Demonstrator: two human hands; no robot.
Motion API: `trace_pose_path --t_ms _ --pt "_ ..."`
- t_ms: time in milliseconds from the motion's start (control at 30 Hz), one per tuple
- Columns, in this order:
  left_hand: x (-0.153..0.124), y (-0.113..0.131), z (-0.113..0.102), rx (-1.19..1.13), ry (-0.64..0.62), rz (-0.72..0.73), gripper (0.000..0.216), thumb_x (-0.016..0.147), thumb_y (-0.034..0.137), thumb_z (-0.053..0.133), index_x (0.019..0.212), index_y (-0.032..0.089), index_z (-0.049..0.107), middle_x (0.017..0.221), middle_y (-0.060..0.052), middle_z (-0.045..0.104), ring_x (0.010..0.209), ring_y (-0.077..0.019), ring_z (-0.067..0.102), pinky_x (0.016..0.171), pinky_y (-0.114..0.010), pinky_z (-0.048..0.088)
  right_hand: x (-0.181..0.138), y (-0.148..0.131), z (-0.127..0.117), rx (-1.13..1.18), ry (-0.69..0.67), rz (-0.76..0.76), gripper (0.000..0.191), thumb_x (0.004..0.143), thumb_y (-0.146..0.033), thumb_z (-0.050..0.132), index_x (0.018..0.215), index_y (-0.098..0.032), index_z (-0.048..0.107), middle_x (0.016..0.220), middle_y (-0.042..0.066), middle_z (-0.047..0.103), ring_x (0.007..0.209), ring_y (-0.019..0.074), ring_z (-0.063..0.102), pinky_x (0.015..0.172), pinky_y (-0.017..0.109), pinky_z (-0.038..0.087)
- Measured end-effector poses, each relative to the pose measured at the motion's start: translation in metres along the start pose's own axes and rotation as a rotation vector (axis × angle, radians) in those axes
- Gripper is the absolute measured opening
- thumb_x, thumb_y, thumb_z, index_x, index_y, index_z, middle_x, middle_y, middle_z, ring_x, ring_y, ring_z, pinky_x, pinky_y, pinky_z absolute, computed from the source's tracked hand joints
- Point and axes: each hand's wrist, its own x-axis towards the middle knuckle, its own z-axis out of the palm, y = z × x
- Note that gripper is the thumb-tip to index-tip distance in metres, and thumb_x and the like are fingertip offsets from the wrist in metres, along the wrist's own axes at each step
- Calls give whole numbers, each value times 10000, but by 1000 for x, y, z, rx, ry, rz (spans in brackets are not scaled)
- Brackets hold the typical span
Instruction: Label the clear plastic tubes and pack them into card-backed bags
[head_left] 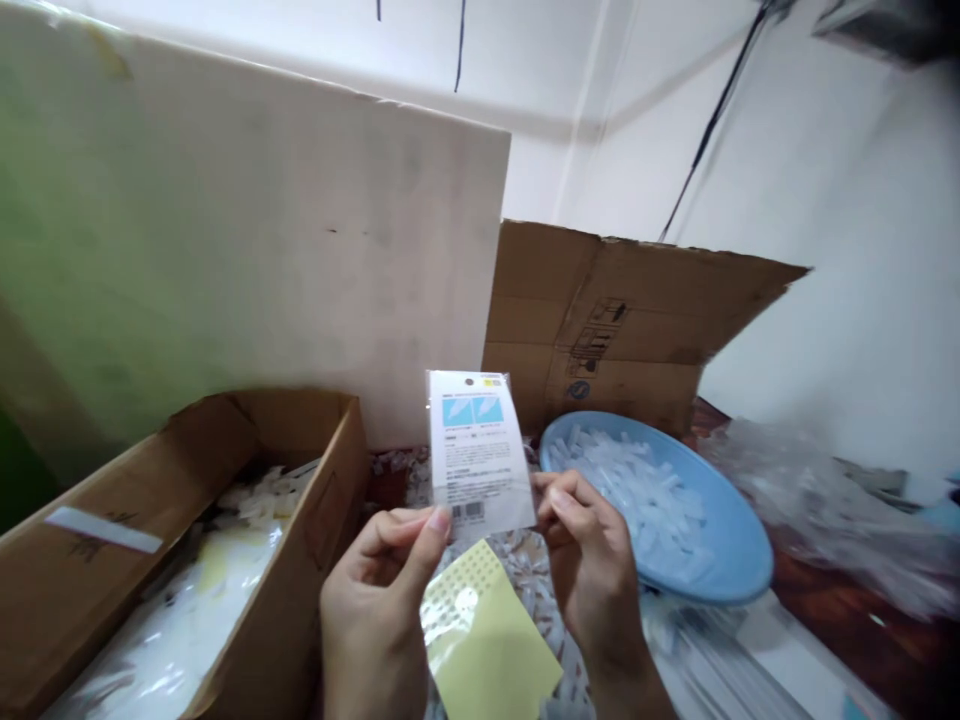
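Note:
Between my two hands a white printed card in a clear plastic sleeve (480, 450) stands upright, its text, blue pictures and barcode facing me. My left hand (382, 590) pinches its lower left corner between thumb and finger. At the lower right edge my right hand (589, 550) also has thumb and fingers closed on the sleeve. Below the card lies a yellow sticker sheet (499, 640) with rows of small dots at its upper left part. Many small translucent pieces (529, 575) are scattered beneath the sheet.
At left stands an open cardboard box (337, 510) with packed white pieces inside. A blue basin (731, 520) of translucent pieces is on the right, with clear plastic bags (810, 500) beyond. A pale board (300, 230) and a cardboard flap (637, 320) rise behind.

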Motion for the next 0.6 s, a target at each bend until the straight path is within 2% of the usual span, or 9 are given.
trace_pose_path --t_ms 100,200,267,367,500,600 --pt "2 2 -2 44 -26 32 278 691 330 904 703 152 691 815 -10 705 796 -148 652 747 -224 552 5 -10 6 17 12 61 234 934 -419 589 809 -222 595 777 27 695 715 199 667 653 297 541" --pt "2 6 -2 91 -128 3 253 717 320 891 736 158 698 858 -17 721 822 -161 672 767 -240 555 8 -21 9 -34 16 99 269 944 -468 556 916 -213 635 780 44 709 708 221 675 616 309 535" --pt "2 10 -2 107 -160 -10 251 725 313 887 738 159 690 867 -17 726 825 -162 679 775 -244 555 7 -27 6 -46 -26 90 270 939 -472 577 922 -210 641 739 30 688 645 204 651 566 297 515" --pt "2 15 -4 116 -172 -6 262 739 311 877 724 157 666 868 -15 721 804 -153 673 741 -235 548 0 -37 -2 -80 -118 51 274 948 -431 626 794 -205 608 641 -7 623 550 147 577 508 252 461" --pt "2 22 -9 129 -210 -9 270 756 314 863 733 151 650 867 -21 712 781 -143 664 706 -224 541 -9 -46 -11 -159 -255 53 243 965 -367 643 805 -185 618 671 -7 633 552 121 574 518 232 456" --pt "0 28 -7 174 -196 -5 284 758 346 862 885 161 687 891 -40 726 800 -156 675 711 -230 539 -12 -49 -9 -159 -297 62 239 952 -378 652 816 -183 620 682 2 641 564 134 591 522 247 467"
